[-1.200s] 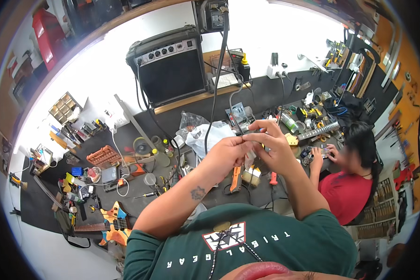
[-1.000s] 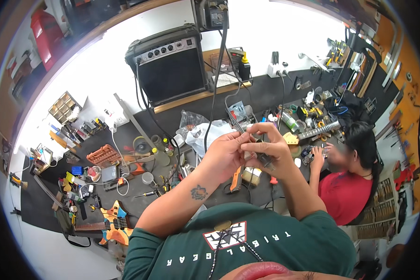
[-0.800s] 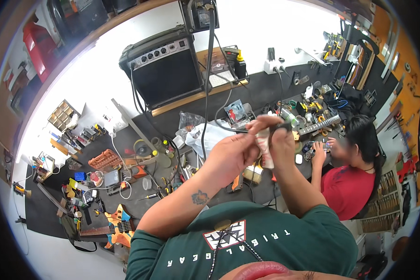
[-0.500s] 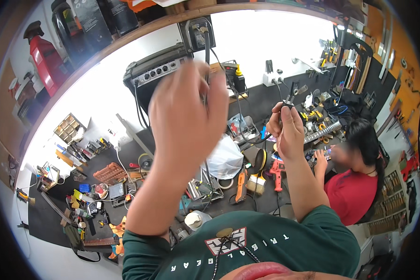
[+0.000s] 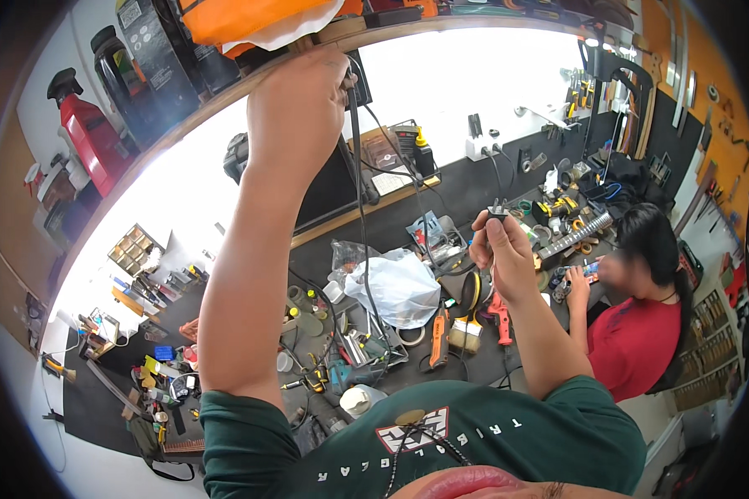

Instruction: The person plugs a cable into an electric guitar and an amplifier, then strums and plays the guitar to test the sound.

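My left hand (image 5: 295,112) is raised high, fingers closed at a black box (image 5: 360,91) under the overhead shelf; what they grip is hidden. Black cables (image 5: 362,216) hang down beside it. My right hand (image 5: 508,258) is closed on a black plug (image 5: 497,212) with its prongs upward, above the cluttered bench. My left forearm largely hides the amplifier (image 5: 320,200). A white plastic bag (image 5: 395,291) lies between my arms, near an orange tool (image 5: 438,337), a brush (image 5: 464,333) and a pink-red tool (image 5: 501,316).
A co-worker (image 5: 632,333) in red works at the bench's right. Above, a wooden shelf (image 5: 200,106) holds a red spray bottle (image 5: 91,141) and orange fabric (image 5: 254,18). A white power socket (image 5: 480,148) is on the back wall. Tools hang on an orange board (image 5: 716,125).
My hands have separated. The left rose from the bench's middle to the black box at the top; the right turned and moved slightly rightward, the plug now showing. The view tilted up toward the shelf.
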Demonstrator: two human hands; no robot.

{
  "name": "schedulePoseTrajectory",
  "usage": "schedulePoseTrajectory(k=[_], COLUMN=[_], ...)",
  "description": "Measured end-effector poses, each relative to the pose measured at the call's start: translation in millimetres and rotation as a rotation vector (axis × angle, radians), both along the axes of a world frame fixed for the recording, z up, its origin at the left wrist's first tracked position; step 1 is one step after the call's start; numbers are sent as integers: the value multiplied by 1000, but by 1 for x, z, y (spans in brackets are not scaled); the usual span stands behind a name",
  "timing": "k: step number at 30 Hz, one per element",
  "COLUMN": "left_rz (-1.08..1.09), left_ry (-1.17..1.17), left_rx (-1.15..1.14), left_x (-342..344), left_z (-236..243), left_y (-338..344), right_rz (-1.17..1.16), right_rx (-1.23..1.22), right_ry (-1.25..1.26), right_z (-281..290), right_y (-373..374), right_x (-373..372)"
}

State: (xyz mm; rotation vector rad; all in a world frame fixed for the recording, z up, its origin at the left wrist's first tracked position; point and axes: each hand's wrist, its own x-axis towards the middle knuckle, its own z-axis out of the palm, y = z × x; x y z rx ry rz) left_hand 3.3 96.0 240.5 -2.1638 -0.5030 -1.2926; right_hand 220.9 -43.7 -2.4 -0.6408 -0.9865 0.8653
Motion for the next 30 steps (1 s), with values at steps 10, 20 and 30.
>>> schedulePoseTrajectory(k=[10,20,30], left_rz=[210,283,109], left_ry=[391,1163,1101], left_rx=[-230,-1063,-1179], left_x=[-3,-29,-53], left_z=[-53,-223,-250], left_y=[-81,-48,-74], right_rz=[-356,-993,-1280], right_rx=[76,340,554], right_ry=[-274,-1298,-1557], right_z=[74,212,242], right_y=[24,71,72], right_x=[19,-41,-74])
